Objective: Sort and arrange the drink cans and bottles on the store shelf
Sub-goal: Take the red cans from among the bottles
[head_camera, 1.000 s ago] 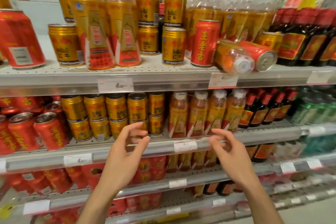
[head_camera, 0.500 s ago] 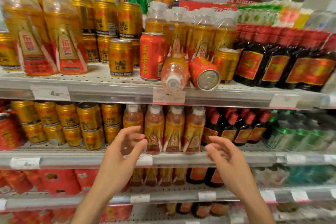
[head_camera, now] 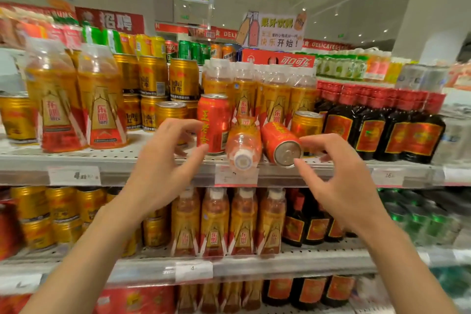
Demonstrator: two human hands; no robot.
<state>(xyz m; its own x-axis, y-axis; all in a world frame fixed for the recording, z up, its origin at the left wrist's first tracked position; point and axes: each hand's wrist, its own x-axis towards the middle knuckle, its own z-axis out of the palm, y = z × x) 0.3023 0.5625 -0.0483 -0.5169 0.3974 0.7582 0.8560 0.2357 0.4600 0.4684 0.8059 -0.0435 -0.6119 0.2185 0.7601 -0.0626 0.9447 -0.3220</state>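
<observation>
Person's showing 2 bare forearms, no sleeves reaching into view; left hand [head_camera: 163,171] and right hand [head_camera: 339,183] are wearing nothing, fingers [head_camera: 309,139] are looking slim.

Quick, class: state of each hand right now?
Left hand: open, fingers loosely curled, holding nothing.
Right hand: open, holding nothing, fingers near the tipped red can.

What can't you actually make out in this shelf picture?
- Head view: the gold can is partly hidden behind the left hand.
- Whether the right hand touches the tipped red can: too close to tell.
- The price tag print is blurred.
- The bottom shelf's bottles are cut off by the lower edge.
</observation>
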